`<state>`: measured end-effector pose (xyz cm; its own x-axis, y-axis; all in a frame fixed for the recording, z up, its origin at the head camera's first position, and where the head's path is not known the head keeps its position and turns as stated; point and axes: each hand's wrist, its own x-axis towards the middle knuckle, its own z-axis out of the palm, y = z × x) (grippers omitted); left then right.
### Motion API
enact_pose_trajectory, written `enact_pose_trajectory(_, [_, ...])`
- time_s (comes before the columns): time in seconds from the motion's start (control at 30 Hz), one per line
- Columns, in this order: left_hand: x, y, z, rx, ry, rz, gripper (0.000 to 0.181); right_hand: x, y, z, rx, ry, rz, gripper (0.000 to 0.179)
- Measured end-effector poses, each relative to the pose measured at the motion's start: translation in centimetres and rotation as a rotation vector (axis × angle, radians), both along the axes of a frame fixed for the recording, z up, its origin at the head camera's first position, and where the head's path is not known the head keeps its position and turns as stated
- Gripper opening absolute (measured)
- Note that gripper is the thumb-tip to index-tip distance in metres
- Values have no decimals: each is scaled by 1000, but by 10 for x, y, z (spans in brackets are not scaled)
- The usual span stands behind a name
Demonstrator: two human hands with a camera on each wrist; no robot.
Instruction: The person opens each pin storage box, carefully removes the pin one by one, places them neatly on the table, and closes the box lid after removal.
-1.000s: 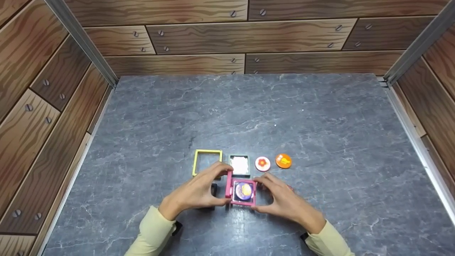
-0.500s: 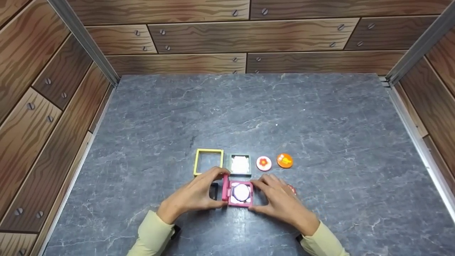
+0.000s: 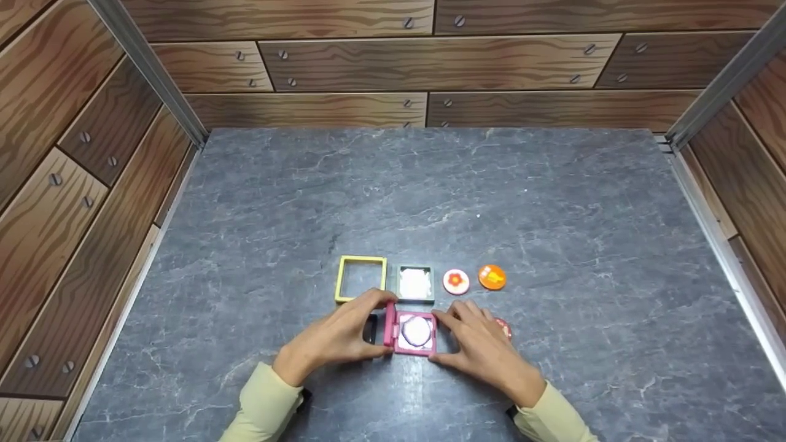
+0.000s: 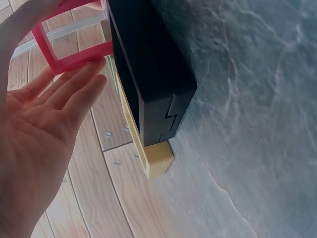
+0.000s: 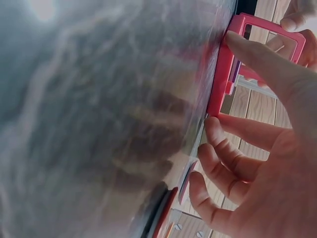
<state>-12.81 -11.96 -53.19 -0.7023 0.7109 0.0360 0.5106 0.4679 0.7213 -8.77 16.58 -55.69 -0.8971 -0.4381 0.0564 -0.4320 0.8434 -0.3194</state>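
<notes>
Grey stone-look tabletop (image 3: 552,202) inside wood-plank walls. Pink frame case (image 3: 412,333) sat low centre, pinched from both sides: left hand (image 3: 336,336) on its raised left flap, right hand (image 3: 485,350) on the right edge. Since a second ago, colourful disc inside now read as a pale glare patch; case apparently tilted or closing. Behind: yellow frame (image 3: 361,279), grey case (image 3: 415,283), two round badges (image 3: 455,282). Red piece under right hand mostly hidden; black block (image 4: 148,74) barely visible.
</notes>
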Motion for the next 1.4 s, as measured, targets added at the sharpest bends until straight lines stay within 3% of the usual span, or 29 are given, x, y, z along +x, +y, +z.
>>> enact_pose_trajectory(0.43, [1,1,4,-69,28,14,76,2,-5,5,-26,-101,-54,79])
enact_pose_trajectory(0.6, [1,3,4,-78,42,4,75,2,-10,8,-65,-54,-48,76])
enact_pose_trajectory(0.87, [1,5,3,-59,77,-1,74,2,-30,14,-224,-40,3,52])
enact_pose_trajectory(1.1, [2,5,4,-64,84,-4,74,5,-47,12,-188,3,62,43])
enact_pose_trajectory(1.33, [1,5,4,-53,69,-4,75,6,-52,6,-185,152,93,28])
enact_pose_trajectory(1.4, [1,4,5,-55,67,-2,75,5,-53,6,-182,158,96,28])
